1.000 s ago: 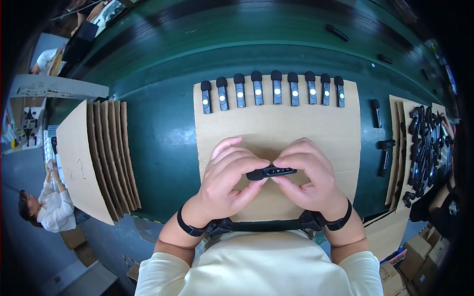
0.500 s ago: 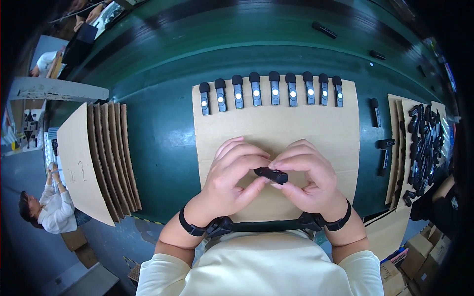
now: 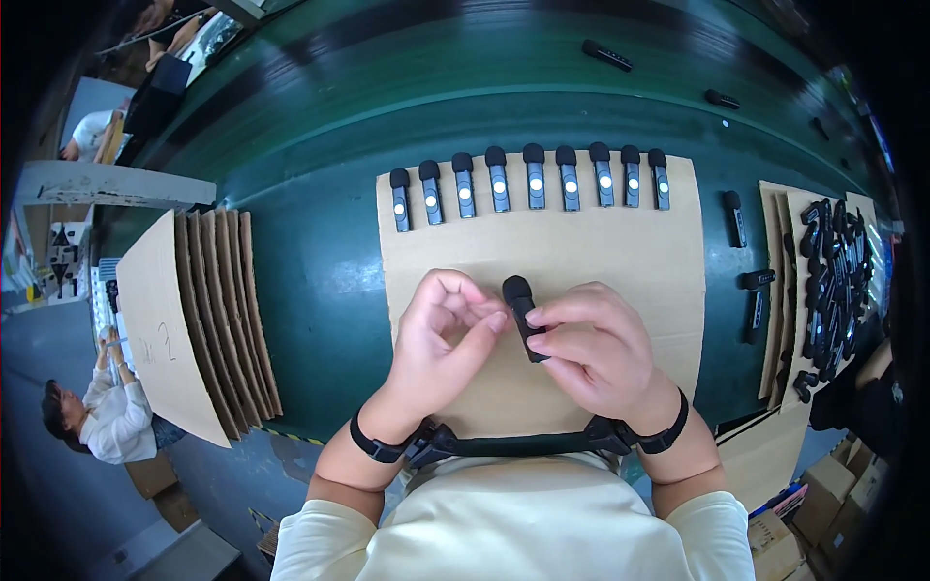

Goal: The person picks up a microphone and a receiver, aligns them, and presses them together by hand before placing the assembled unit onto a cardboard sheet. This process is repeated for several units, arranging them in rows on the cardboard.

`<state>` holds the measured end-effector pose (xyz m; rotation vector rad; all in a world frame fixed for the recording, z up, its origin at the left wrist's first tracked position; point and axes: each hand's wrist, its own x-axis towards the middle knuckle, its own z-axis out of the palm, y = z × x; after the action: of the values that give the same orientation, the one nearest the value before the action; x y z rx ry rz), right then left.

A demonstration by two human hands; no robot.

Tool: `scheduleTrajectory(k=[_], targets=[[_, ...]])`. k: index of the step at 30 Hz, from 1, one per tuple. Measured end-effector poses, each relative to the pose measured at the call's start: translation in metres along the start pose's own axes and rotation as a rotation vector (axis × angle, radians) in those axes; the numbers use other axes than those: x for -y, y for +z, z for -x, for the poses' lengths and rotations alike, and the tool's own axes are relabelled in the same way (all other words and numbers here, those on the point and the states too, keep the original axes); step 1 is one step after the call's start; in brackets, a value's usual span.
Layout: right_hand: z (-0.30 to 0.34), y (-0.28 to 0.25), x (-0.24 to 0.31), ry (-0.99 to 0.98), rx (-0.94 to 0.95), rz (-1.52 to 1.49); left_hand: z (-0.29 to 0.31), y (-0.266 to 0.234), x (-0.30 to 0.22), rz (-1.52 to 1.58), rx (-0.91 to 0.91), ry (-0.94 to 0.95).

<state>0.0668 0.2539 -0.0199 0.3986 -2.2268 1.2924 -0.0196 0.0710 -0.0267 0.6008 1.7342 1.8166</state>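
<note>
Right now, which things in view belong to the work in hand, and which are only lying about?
Probably part of the work:
foam-tipped microphone in the right hand
nine microphones in a row
cardboard sheet beneath them
microphone pile at right

Apparently lying about:
loose microphone at the top
cardboard sheets at left
cardboard boxes, lower right

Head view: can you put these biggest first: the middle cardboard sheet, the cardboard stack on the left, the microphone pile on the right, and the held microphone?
1. Middle cardboard sheet
2. Cardboard stack
3. Microphone pile
4. Held microphone
</note>
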Motion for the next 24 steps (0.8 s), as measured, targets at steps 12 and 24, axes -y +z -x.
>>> scheduleTrajectory(k=[12,24], targets=[[-0.001,0.002,0.004,0.130,0.016,-0.064,-0.002,-0.003,-0.001,0.411,0.148,-0.142],[-0.002,-0.007,-0.005,0.414,-0.068,-0.327,0.001,0.006,-0.002,-0.132,0.149,0.045]])
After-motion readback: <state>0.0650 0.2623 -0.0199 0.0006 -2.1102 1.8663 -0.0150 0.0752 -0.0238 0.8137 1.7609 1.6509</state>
